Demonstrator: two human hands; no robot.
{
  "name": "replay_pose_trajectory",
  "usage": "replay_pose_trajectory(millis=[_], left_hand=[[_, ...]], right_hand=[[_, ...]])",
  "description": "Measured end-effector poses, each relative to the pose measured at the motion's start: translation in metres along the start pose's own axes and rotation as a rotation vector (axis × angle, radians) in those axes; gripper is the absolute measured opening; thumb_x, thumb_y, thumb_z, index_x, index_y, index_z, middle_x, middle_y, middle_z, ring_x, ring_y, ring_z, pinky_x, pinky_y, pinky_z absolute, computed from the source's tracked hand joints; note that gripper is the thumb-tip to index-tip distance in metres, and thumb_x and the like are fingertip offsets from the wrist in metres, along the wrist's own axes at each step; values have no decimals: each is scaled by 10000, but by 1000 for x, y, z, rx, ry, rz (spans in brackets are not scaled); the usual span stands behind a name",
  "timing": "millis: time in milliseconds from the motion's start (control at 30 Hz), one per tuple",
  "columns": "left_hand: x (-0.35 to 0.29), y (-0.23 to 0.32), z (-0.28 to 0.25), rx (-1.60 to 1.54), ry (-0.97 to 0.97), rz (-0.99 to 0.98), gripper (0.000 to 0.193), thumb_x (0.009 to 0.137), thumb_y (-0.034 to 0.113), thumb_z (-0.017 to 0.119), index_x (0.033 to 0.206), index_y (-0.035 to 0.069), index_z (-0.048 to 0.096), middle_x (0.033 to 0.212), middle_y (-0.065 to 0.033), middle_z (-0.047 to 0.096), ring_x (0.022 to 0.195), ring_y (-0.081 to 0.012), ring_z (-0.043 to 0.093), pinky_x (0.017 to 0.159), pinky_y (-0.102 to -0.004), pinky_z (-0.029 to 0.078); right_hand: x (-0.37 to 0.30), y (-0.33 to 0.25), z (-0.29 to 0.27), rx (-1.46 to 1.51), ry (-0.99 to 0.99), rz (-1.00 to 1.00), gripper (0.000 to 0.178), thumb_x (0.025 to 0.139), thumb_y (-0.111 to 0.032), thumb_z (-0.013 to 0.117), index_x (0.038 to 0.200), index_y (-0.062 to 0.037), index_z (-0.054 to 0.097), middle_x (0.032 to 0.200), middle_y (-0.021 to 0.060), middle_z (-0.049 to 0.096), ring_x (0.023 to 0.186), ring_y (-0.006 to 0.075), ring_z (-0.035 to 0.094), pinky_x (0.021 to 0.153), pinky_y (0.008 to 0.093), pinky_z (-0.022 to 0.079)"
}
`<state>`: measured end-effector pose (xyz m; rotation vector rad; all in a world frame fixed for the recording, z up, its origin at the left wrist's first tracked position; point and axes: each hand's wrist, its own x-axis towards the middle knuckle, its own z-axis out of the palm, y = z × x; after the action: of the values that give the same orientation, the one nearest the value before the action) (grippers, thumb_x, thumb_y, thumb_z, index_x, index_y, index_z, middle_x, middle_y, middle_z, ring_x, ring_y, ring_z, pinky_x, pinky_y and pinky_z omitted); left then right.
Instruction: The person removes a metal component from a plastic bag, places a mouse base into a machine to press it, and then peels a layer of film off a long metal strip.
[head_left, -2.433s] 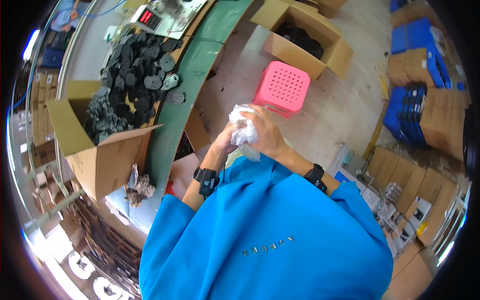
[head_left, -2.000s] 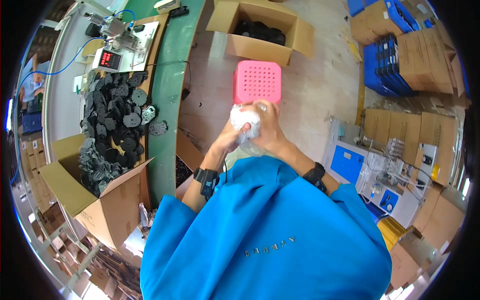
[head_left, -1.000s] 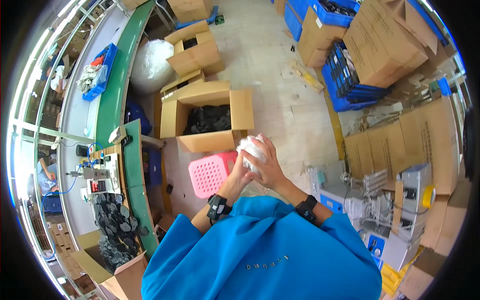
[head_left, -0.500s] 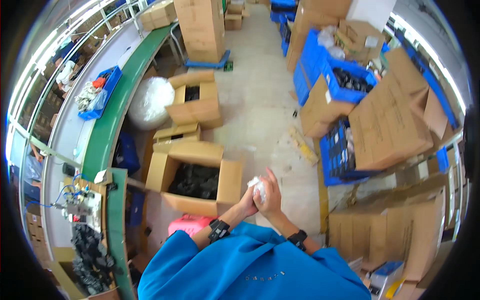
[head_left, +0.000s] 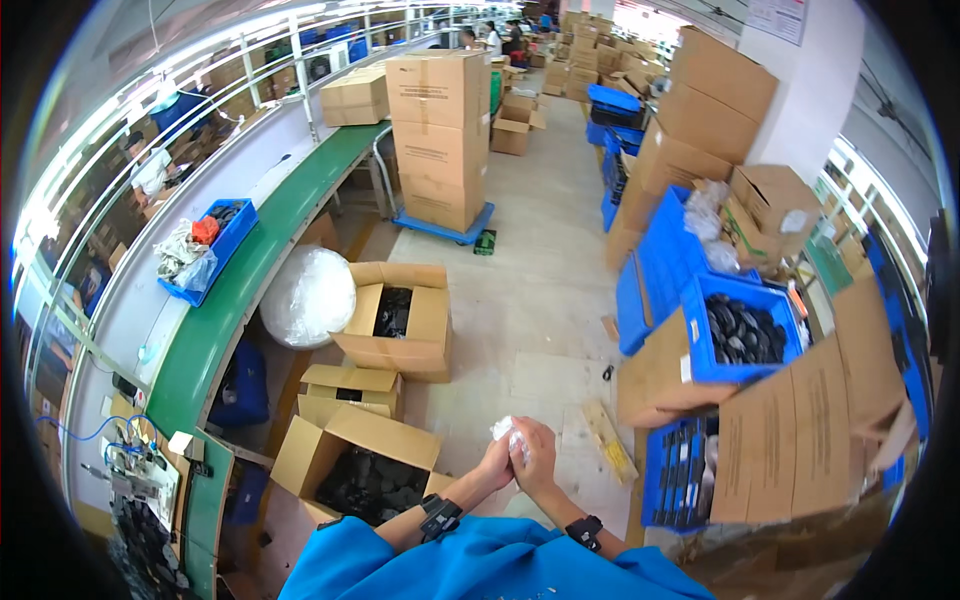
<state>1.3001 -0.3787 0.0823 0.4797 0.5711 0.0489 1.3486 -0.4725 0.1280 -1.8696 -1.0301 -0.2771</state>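
Observation:
In front of my body my two hands are pressed together around a crumpled white wad (head_left: 503, 428), thin like tissue or plastic film. My left hand (head_left: 492, 466) cups it from the left and below. My right hand (head_left: 536, 456) folds its fingers over it from the right. Part of the wad sticks out above the fingers; the rest is hidden between the palms. Just left of my hands stands an open cardboard box (head_left: 385, 437) full of black parts (head_left: 370, 485).
Along the left runs a green-topped bench (head_left: 215, 290) with a blue bin (head_left: 225, 245). A second open box (head_left: 400, 345) and a white plastic-wrapped roll (head_left: 308, 298) stand beside it. Stacked cartons (head_left: 438, 140) sit on a blue dolly (head_left: 445, 232). To the right are blue crates (head_left: 745, 372) and flattened cardboard (head_left: 800, 430).
My view has tilted up, showing more of the far aisle. The right hand's raised fingers have folded down over the white wad; both hands stay together.

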Motion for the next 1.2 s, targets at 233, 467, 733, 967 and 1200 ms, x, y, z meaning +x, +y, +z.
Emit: replay_pose_trajectory(millis=[233,467,733,967,1200], left_hand=[[109,92,37,-85,152,393,354,1099,239,463,1441,149,443,1358,-60,564,1214,-223,594,1028,-406,524],[160,216,33,-123,183,554,494,991,219,693,1409,146,440,1323,-47,567,1238,-220,578,1033,-417,504],[233,323,-54,-131,518,763,530,908,176,788,1355,90,517,1249,-38,627,1181,-182,598,989,-363,499],[268,414,-94,-470,412,501,578,928,307,763,1425,161,506,1321,-48,613,1225,-227,591,1058,-427,476],[265,488,-118,-296,472,542,712,870,174,820,1470,104,442,1369,-70,574,1260,-232,568,1067,-427,468]], right_hand=[[146,92,64,116,-149,-28,364,930,-199,583,1272,-93,648,1240,116,680,1145,302,623,1030,420,378],[266,136,167,376,-455,-82,433,932,-167,569,1352,-74,615,1298,153,661,1162,362,599,1053,483,401],[344,148,320,542,-677,-205,657,993,-255,524,1556,24,332,1456,243,537,1317,406,511,1072,510,380],[454,150,399,418,-923,-419,679,955,-204,527,1562,20,319,1420,246,557,1300,409,530,1073,504,395],[543,153,500,689,-1437,-430,924,805,-220,768,1561,30,301,1410,274,557,1273,455,543,1081,489,453]])
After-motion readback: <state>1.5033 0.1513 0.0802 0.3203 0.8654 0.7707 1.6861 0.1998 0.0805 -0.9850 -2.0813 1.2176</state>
